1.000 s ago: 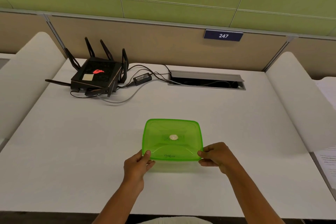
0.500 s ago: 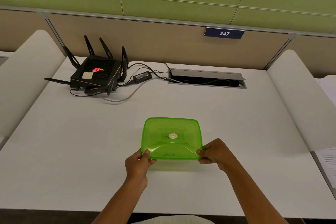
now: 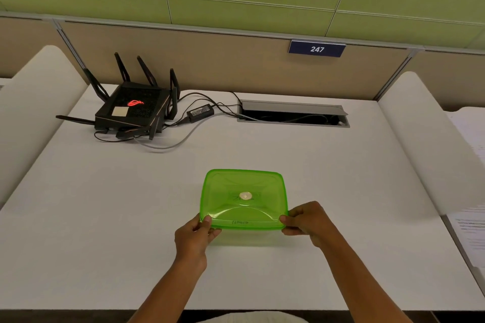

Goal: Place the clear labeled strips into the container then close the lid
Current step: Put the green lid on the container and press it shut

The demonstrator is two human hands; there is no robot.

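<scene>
A translucent green container [image 3: 225, 189] with its green lid on top sits on the white desk near the front middle. A small white round valve marks the lid's centre [image 3: 245, 195]. My left hand [image 3: 195, 235] pinches the lid's near left corner with thumb on top. My right hand [image 3: 305, 220] grips the near right corner, thumb on the rim. The clear labeled strips are not visible; the tinted lid hides whatever is inside.
A black router [image 3: 131, 110] with several antennas stands at the back left, its power brick [image 3: 200, 113] and cables trailing to an open cable slot [image 3: 292, 114] at the back. Padded white dividers flank the desk. Papers [image 3: 469, 228] lie to the right.
Both hands keep their hold on the lid's near corners; my thumbs have shifted slightly along the rim. The container has not moved on the desk.
</scene>
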